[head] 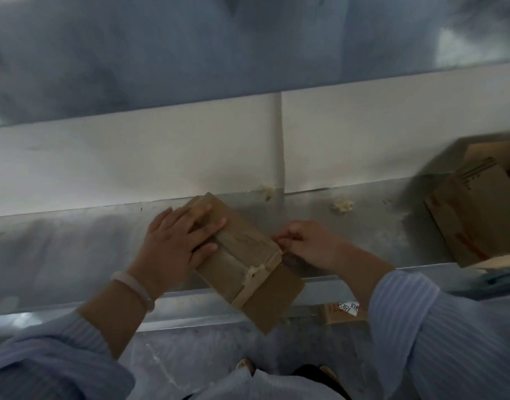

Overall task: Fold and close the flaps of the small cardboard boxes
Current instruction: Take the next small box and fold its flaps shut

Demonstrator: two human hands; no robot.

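A small brown cardboard box [242,255] lies flat and askew on the metal work surface [75,249], its near end sticking out past the front edge. My left hand [178,241] presses on its far end with straight fingers spread over the top. My right hand [303,243] is at the box's right edge, thumb and fingertips pinching a flap edge there. A strip of tape and a blob of yellowish glue [255,271] cross the box near its middle. One flap [272,298] lies open at the near end.
A larger cardboard carton [479,209] with red print stands at the right. White paper sheets [161,160] cover the back of the bench. Yellowish glue crumbs [342,205] lie on the metal. Another printed box [343,311] sits under the bench edge. Floor and my feet show below.
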